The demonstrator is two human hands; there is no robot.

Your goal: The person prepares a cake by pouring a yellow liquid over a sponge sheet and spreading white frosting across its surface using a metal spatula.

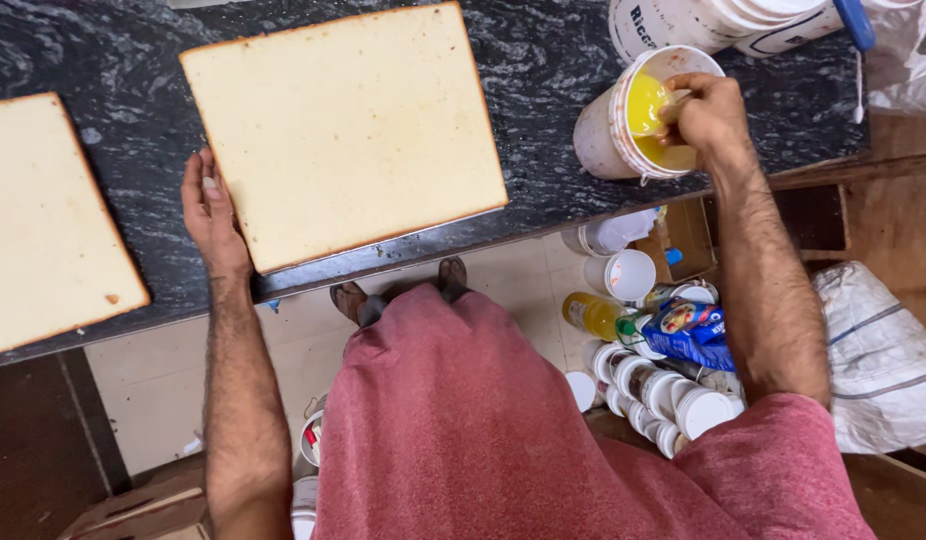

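Note:
A large square slab of pale sponge cake lies on the dark marbled counter. My left hand rests flat against the slab's left edge, fingers together and empty. My right hand reaches into a tilted white bucket with yellow liquid inside and is closed on a small pale tool whose kind I cannot tell. A second cake slab sits at the far left of the counter.
More white buckets lie at the counter's back right. Below the counter edge, on the floor, stand several white tubs, a yellow bottle, a blue packet, a cardboard box and a white sack.

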